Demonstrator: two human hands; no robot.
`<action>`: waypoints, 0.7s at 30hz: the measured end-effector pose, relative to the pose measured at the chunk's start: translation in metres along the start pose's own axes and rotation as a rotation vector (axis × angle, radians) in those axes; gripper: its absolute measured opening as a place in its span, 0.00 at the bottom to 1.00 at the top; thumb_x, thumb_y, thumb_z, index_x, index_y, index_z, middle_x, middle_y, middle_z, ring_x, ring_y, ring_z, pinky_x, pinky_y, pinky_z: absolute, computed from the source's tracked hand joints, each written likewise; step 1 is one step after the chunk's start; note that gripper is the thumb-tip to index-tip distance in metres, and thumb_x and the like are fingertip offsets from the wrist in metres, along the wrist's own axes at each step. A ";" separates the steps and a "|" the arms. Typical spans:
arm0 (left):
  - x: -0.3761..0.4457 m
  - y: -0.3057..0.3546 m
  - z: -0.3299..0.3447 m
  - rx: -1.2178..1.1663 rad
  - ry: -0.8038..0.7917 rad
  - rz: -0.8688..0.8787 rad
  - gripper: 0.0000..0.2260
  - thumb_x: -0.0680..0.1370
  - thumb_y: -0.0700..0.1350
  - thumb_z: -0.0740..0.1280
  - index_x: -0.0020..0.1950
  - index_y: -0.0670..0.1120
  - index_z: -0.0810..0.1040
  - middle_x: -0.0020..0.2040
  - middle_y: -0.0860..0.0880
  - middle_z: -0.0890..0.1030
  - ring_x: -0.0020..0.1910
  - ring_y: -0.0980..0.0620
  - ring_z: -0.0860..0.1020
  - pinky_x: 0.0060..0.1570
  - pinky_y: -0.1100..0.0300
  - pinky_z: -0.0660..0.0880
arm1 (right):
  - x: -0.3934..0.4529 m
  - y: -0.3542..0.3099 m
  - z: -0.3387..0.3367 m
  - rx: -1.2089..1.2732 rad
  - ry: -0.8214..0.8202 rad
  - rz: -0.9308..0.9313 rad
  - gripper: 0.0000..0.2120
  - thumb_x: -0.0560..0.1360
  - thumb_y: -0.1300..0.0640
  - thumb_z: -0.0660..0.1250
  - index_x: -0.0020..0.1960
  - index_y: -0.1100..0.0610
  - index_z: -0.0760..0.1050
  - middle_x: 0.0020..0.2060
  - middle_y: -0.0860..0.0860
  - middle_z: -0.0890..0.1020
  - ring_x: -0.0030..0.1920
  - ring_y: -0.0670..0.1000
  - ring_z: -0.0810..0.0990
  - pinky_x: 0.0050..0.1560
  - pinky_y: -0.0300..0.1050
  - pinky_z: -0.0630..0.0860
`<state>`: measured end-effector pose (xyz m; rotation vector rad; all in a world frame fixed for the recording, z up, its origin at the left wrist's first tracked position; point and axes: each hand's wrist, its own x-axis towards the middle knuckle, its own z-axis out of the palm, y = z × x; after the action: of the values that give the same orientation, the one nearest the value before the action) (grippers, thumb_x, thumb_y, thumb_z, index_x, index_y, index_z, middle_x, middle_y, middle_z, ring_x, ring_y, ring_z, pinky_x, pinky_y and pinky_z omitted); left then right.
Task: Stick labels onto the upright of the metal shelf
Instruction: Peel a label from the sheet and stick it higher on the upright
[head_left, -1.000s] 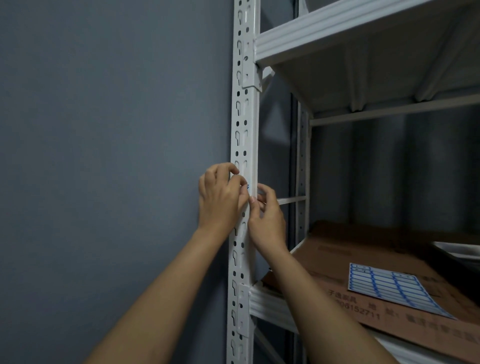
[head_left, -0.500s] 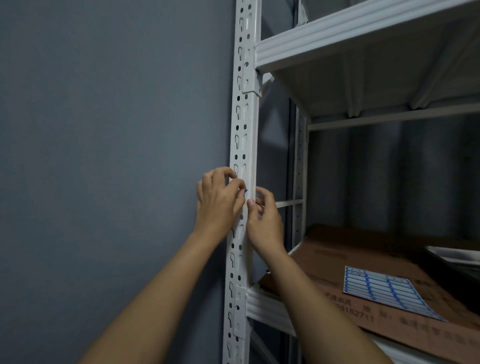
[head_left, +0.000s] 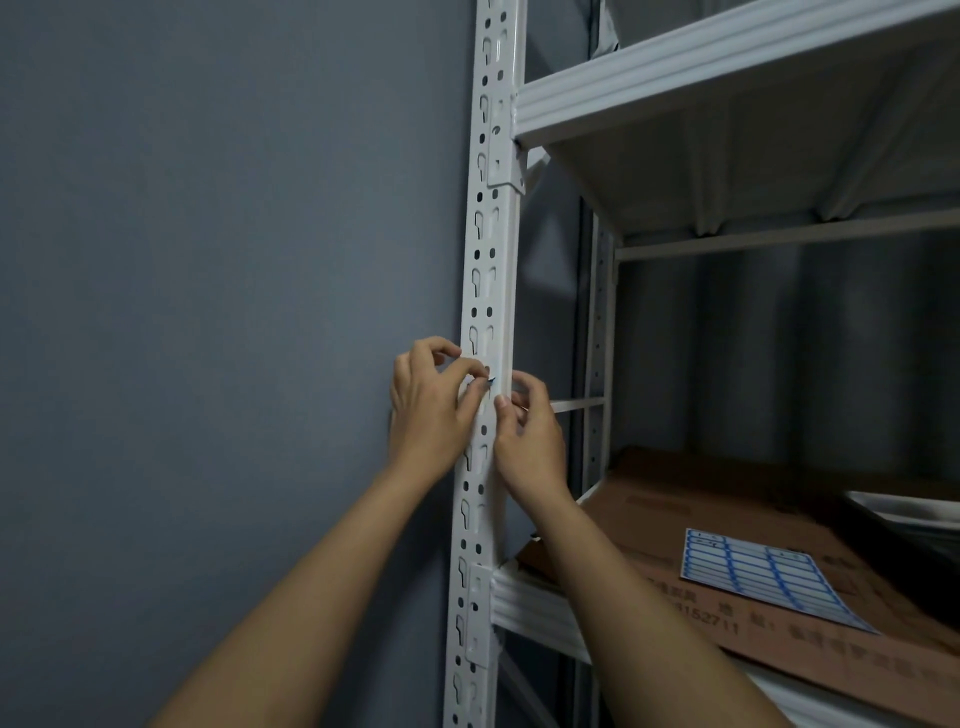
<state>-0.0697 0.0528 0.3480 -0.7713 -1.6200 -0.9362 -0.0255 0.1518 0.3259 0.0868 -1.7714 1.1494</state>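
Grey wall (head_left: 208, 260) fills the left half of frame. White metal shelf (head_left: 727, 67) occupies the right; its perforated upright (head_left: 488, 260) runs top to bottom at centre. Flattened cardboard (head_left: 701, 514) lies on the lower shelf level, lower right, with a blue-lined label sheet (head_left: 763, 577) on top. Left hand (head_left: 431, 410) and right hand (head_left: 530, 436) meet at the upright, mid-frame, fingers curled, pinching a small label (head_left: 491, 381) against the upright's front face.
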 end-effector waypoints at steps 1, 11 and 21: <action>0.000 0.000 -0.001 -0.007 0.005 -0.007 0.03 0.75 0.45 0.68 0.47 0.48 0.80 0.55 0.47 0.71 0.56 0.48 0.66 0.56 0.55 0.66 | 0.000 0.000 0.000 -0.003 -0.001 -0.001 0.14 0.81 0.56 0.60 0.66 0.51 0.68 0.61 0.50 0.77 0.53 0.41 0.76 0.55 0.41 0.76; 0.000 0.000 -0.006 0.029 0.016 0.032 0.04 0.74 0.46 0.71 0.48 0.50 0.82 0.57 0.47 0.72 0.56 0.48 0.66 0.53 0.55 0.66 | -0.001 0.001 0.002 -0.008 0.016 -0.007 0.15 0.81 0.55 0.59 0.67 0.50 0.68 0.62 0.49 0.76 0.55 0.42 0.76 0.57 0.41 0.75; -0.001 0.009 0.001 0.120 0.037 0.050 0.02 0.73 0.43 0.71 0.44 0.45 0.81 0.55 0.44 0.74 0.55 0.44 0.69 0.50 0.53 0.67 | -0.002 0.000 0.002 -0.020 0.015 0.009 0.15 0.81 0.54 0.59 0.67 0.49 0.67 0.63 0.48 0.76 0.58 0.44 0.77 0.57 0.45 0.77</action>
<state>-0.0625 0.0577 0.3489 -0.7044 -1.6020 -0.8053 -0.0260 0.1498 0.3245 0.0581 -1.7711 1.1358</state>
